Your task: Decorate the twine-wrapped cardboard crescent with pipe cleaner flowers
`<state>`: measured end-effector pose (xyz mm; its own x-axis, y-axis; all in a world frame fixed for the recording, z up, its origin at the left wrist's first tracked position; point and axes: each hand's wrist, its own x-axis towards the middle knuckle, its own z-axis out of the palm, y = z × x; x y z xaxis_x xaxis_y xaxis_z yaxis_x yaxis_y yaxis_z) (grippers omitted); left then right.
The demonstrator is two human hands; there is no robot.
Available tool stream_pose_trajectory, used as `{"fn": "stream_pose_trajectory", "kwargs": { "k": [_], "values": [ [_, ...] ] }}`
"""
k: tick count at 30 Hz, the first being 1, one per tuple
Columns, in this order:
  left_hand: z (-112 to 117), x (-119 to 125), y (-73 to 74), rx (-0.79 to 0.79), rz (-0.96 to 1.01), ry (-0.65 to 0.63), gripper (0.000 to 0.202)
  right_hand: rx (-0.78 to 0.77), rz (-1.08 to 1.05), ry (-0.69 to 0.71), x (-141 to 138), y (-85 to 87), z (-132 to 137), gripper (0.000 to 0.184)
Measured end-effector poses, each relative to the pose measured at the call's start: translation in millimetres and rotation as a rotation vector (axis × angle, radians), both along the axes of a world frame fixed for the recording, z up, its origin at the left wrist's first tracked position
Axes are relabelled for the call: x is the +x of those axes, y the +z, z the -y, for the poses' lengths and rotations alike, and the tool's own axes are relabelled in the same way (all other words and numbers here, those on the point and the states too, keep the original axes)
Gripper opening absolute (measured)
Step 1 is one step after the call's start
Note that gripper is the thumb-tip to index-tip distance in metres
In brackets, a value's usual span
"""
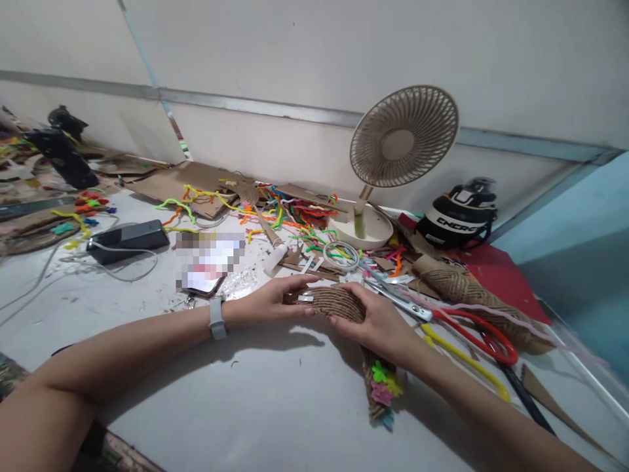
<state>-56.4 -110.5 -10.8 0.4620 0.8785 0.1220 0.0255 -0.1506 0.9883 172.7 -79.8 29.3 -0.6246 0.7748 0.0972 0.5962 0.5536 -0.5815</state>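
Observation:
Between my two hands is a curved piece wrapped in brown twine point(339, 300), raised just above the white table point(236, 393). My left hand point(275, 298) pinches its left end, where a small white strip point(305, 298) shows. Closed around the twine-wrapped piece further right is my right hand point(381, 321), with the thumb on the near side. The piece bends down past the right wrist, and part of it is hidden there. Pink, green and yellow flowers point(382, 387) sit on its lower end. Red-handled scissors point(422, 313) lie just right of my right hand.
A fan point(361, 226) stands at the back, beside a black jug point(459, 216). Coloured pipe cleaners point(295, 213) and cardboard scraps clutter the rear. A phone point(209, 269) and a black power bank point(128, 241) with cables lie left. A twine cone point(457, 285) lies right.

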Motion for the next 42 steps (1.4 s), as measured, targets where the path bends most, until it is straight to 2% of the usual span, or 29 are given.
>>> {"fn": "stream_pose_trajectory", "kwargs": {
  "k": [3,9,13,18,25,33,39,42],
  "values": [
    [1,1,1.3,0.036,-0.052,0.017,0.055,-0.028,-0.018,-0.014,0,-0.1,0,0.035],
    [4,3,5.1,0.004,-0.07,0.026,0.049,-0.009,-0.018,-0.011,0,1.4,1,0.036],
    [5,4,5.2,-0.004,-0.059,0.026,0.047,0.075,0.012,-0.007,-1,-0.4,3,0.04],
    [6,5,5.0,-0.121,0.012,-0.004,0.05,0.211,0.027,0.015,-1,-2.6,6,0.042],
    [8,4,8.0,-0.173,0.014,-0.01,0.045,0.266,0.006,0.055,0,-3.0,8,0.042],
    [11,5,12.6,-0.146,0.038,0.003,0.036,0.279,0.009,0.065,-1,-4.5,9,0.043],
    [10,4,13.7,-0.224,0.023,0.056,0.054,0.255,0.015,0.025,0,4.7,7,0.039],
    [9,4,11.5,-0.277,0.009,0.028,0.041,0.252,0.007,0.009,1,7.7,6,0.039]
  ]
}}
